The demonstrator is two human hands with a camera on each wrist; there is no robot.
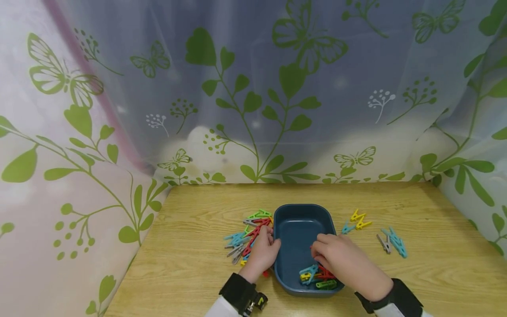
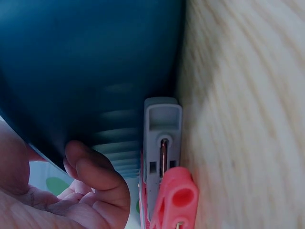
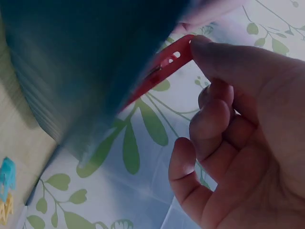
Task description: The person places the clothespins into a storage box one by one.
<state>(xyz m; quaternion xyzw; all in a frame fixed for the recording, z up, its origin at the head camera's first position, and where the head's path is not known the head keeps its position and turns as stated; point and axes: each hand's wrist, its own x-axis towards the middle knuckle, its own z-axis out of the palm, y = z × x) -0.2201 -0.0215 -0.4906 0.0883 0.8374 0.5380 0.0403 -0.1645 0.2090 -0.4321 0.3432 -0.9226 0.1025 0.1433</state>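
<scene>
A dark blue plastic basin [image 1: 293,242] stands on the table. My left hand [image 1: 263,251] grips its left rim, thumb on one side and curled fingers against the outer wall [image 2: 95,62]. Over the right part of the basin, my right hand [image 1: 342,257] pinches a red clothespin [image 3: 167,64] by one end; the basin wall hides part of that clothespin in the right wrist view. Several clothespins lie in the basin's near right corner, among them a blue one [image 1: 310,272] and a green one [image 1: 326,285].
Left of the basin is a mixed pile of clothespins [image 1: 236,240], with a grey one [image 2: 162,124] close against its wall. To the right lie yellow clothespins [image 1: 362,223], blue ones [image 1: 397,242] and a grey one [image 1: 384,243]. A patterned curtain [image 1: 253,132] bounds the wooden table [image 1: 198,211].
</scene>
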